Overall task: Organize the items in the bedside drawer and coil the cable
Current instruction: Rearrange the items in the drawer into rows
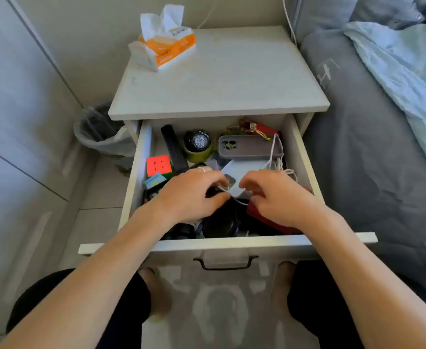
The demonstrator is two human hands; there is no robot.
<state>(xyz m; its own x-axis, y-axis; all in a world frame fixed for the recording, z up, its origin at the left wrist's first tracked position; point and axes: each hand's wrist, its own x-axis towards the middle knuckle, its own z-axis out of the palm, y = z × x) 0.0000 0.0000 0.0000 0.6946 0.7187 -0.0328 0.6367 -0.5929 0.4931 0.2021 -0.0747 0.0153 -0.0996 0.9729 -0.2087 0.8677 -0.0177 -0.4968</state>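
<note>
White cable [273, 157] | both hands pinch it | tissue-pack [167, 44] txt unreadable

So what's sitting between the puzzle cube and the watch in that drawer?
In the head view, a long black case lies between the puzzle cube and the watch, running front to back along the drawer.

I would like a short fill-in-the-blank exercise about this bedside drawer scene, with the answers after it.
1. The tissue pack lies on top of the ____.
2. Both the left hand and the right hand pinch a thin ____ cable.
3. The watch sits on a roll of ____ tape.
4. The puzzle cube lies by the drawer's ____ wall.

Answers: nightstand; white; green; left
</note>
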